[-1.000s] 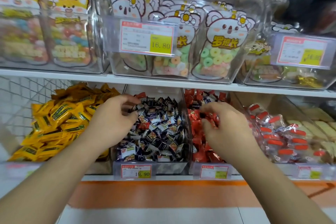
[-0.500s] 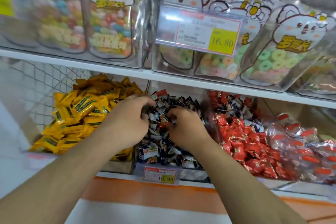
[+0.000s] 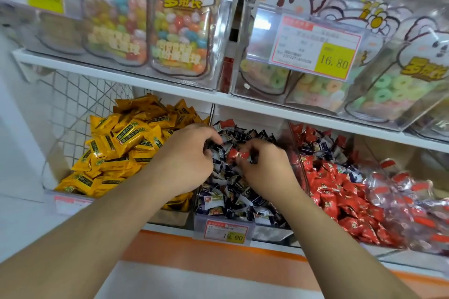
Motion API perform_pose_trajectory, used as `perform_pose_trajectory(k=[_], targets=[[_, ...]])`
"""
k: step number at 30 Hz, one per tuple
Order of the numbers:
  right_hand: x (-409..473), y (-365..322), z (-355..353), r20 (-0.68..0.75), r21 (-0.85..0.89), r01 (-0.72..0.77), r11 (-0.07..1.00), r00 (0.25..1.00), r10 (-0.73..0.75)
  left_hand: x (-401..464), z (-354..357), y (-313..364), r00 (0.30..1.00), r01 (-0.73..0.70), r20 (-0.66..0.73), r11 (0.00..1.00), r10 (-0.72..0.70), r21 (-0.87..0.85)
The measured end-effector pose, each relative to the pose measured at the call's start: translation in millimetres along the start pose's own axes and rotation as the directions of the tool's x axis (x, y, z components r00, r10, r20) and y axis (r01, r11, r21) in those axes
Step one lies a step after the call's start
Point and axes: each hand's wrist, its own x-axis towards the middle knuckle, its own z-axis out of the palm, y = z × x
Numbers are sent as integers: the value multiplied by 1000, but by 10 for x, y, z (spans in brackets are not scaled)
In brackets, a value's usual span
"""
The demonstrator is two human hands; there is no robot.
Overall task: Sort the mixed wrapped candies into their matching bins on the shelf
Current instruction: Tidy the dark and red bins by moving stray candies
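Candies, dark-wrapped: heaped in the middle bin of the lower shelf, at 6 o'clock from the yellow 16.80 price tag.
Red stray candy: lies on top of the dark heap, out of place; pinched at the fingertips of the right hand.
Right hand: fingers curled, grasping the red stray candy.
Left hand: fingers curled down into the dark heap at 9 o'clock from the stray; whether it holds a piece cannot be told.
Red candies: next bin, at 3 o'clock from the middle bin; the likely home for the stray. A few dark wrappers are mixed in near its back.
Yellow candies: bin at 9 o'clock, not involved.
Step in hand: lifting the stray out.
Handling advice: take it by one twisted wrapper end, raise it straight so neighbours do not spill, clear the bin divider, then drop it well inside the red heap.
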Motion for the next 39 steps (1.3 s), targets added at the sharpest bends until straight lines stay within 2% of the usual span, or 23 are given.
perform_pose_trajectory(k=[7, 13, 17, 24, 31, 34, 36, 39], targets=[[-476, 69, -621, -106, 31, 45, 999, 993, -41, -27, 0, 111, 998, 55, 15, 998, -55, 36], [-840, 540, -1140, -288, -56, -84, 995, 955, 65, -90, 34, 200, 999, 43, 14, 998, -43, 43], [-941, 677, -1273, -214, -151, -167, 974, 968, 133, -138, 86, 252, 998, 65, 13, 996, -65, 57], [-806, 460, -1156, -222, -89, -103, 991, 972, 81, -107, 101, 186, 996, 90, 26, 991, -88, -102], [-312, -124, -533, -36, -53, 76, 996, 996, -78, -5, -32, 38, 993, 102, 66, 992, -97, -73], [88, -196, -132, -40, -29, 121, 992, 992, -123, 69, -39, -89, 993, 83, 91, 994, -76, -68], [388, -192, 99, -47, -32, 108, 994, 993, -110, 95, -53, -142, 990, 87, 115, 993, -77, -84], [781, -208, 303, 35, -86, 21, 996, 999, -18, 112, -79, -164, 987, 83, 146, 992, -68, -100]])
